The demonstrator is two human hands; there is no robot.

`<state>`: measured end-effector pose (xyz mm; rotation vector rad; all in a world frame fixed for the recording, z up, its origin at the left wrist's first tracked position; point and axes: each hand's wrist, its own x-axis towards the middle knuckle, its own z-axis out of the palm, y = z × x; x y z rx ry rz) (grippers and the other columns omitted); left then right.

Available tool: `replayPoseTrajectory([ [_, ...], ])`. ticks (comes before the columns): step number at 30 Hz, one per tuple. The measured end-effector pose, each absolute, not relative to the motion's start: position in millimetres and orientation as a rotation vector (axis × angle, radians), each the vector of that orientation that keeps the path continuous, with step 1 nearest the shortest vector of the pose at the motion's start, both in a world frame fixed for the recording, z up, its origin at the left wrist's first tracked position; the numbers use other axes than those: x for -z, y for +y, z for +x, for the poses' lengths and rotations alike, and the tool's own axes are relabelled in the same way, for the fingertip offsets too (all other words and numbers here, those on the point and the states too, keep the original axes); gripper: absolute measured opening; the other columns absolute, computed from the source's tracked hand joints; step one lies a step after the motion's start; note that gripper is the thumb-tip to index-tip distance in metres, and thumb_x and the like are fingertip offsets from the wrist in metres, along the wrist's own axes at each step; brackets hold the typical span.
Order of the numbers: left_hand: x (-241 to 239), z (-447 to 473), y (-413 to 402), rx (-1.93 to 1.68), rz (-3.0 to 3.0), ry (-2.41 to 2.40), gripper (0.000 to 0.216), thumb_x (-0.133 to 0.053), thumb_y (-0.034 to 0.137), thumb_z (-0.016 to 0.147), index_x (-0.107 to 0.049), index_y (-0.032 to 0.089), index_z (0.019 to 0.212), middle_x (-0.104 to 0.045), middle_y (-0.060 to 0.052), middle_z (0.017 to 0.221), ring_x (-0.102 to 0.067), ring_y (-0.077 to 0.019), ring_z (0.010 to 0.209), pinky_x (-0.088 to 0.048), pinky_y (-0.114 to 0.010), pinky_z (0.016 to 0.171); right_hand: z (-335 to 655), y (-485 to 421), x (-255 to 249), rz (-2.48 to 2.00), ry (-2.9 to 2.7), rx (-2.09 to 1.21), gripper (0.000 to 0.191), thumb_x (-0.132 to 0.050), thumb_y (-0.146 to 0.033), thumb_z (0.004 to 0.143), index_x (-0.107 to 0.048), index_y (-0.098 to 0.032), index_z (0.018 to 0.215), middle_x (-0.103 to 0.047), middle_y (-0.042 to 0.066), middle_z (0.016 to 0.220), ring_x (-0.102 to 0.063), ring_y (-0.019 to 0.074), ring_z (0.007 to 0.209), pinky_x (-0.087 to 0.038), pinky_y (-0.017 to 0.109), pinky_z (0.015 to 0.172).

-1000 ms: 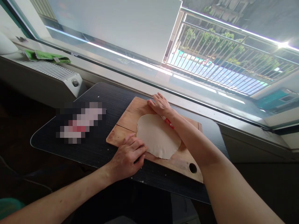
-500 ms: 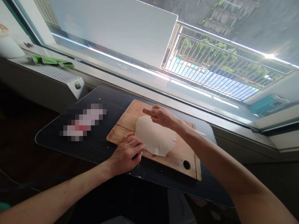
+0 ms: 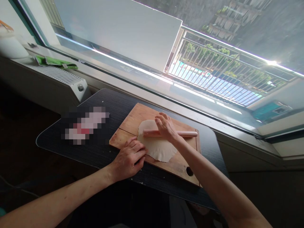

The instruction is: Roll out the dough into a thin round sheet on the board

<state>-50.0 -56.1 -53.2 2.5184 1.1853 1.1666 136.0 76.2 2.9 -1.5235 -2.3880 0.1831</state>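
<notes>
A sheet of pale dough [image 3: 161, 150] lies flat on a wooden cutting board [image 3: 135, 115]. Across the dough's upper part rests a rolling pin [image 3: 187, 134], its right end reaching over the board's right side. My right hand [image 3: 166, 126] presses its palm on the pin, fingers stretched out beyond it and not wrapped round. At the board's near left edge, my left hand [image 3: 130, 158] is curled over the rim, its fingertips at the dough's edge. Its thumb hangs by the near side of the board.
The board stands on a dark table [image 3: 87, 155] with rounded corners. A blurred-out pinkish item [image 3: 87, 123] lies on the table's left. Behind are a window sill and glass, with a radiator [image 3: 76, 84] and a green cloth [image 3: 59, 62] at the left.
The rolling pin has come nearer to me and turned to lie crosswise over the dough. My right hand has opened from its grip onto a flat palm. My left hand has stayed put.
</notes>
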Motion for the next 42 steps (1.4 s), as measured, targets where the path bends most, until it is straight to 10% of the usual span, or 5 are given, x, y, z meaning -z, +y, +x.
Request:
replayPoseTrajectory([
  [8,11.5,-30.4,-10.9,-1.327,2.368,1.661,0.024,-0.048,0.015,0.092,-0.068,0.021,0.103,-0.068,-0.007,0.102,-0.061,-0.0247,0.102,-0.041,-0.048,0.102,125.9,79.8,14.0,-1.697,-2.263,-0.218,0.048,-0.033,-0.022,0.098,-0.05,-0.02,0.143,-0.054,0.009,0.146,-0.043,0.023,0.139,-0.037,0.042,0.114],
  [20,32.0,9.0,43.1,-0.597,2.331,1.899,0.054,-0.036,0.035,0.099,-0.046,0.014,0.148,-0.048,-0.016,0.152,-0.035,-0.0338,0.146,-0.017,-0.064,0.12,185.4,66.1,15.5,-1.866,-2.253,-0.062,0.046,-0.034,-0.032,0.099,-0.054,-0.022,0.139,-0.051,0.01,0.148,-0.033,0.0301,0.145,-0.028,0.051,0.117],
  [42,4.0,25.2,96.1,-0.178,2.148,1.969,0.062,-0.021,0.036,0.1,-0.028,0.013,0.157,-0.028,-0.01,0.163,-0.022,-0.0286,0.153,-0.016,-0.06,0.122,166.7,110.6,-1.0,-2.041,-2.174,-0.17,0.047,-0.03,-0.028,0.099,-0.049,-0.014,0.14,-0.047,0.015,0.149,-0.034,0.0291,0.143,-0.03,0.045,0.114],
])
